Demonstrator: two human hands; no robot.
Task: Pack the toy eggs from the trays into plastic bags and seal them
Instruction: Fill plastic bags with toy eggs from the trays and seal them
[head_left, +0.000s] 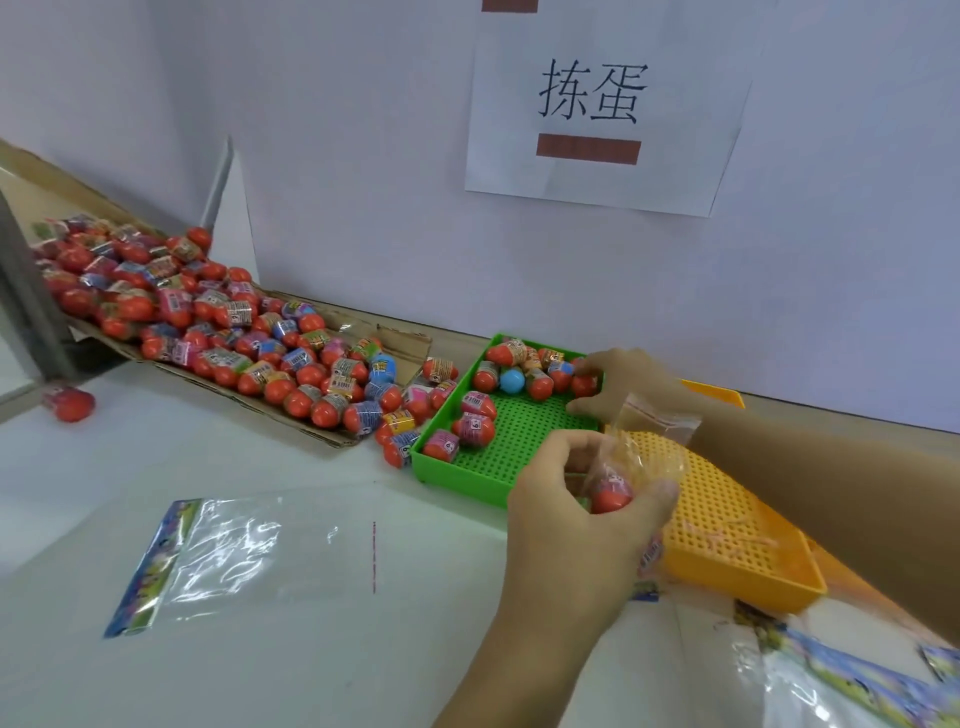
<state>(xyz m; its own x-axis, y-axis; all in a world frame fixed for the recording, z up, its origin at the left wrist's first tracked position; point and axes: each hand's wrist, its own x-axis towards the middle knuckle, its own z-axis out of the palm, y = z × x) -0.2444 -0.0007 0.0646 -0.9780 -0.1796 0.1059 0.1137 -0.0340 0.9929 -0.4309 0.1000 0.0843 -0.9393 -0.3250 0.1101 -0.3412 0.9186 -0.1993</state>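
Observation:
A green tray (452, 475) holds several red toy eggs (475, 428), mostly along its far side. My left hand (561, 519) grips a clear plastic bag (649, 431) at the tray's near right corner, and one red egg (610, 493) sits inside it. My right hand (623, 379) reaches over the bag to the tray's far right corner. Its fingers curl on a red egg (584, 385) there. A yellow tray (727, 519) lies to the right, partly under the bag and my right forearm.
A big pile of wrapped eggs (234, 322) spills down a cardboard sheet at the left, up to the green tray. One stray egg (70, 402) lies far left. An empty bag (234, 551) lies flat on the white table; more bags (831, 675) lie at lower right.

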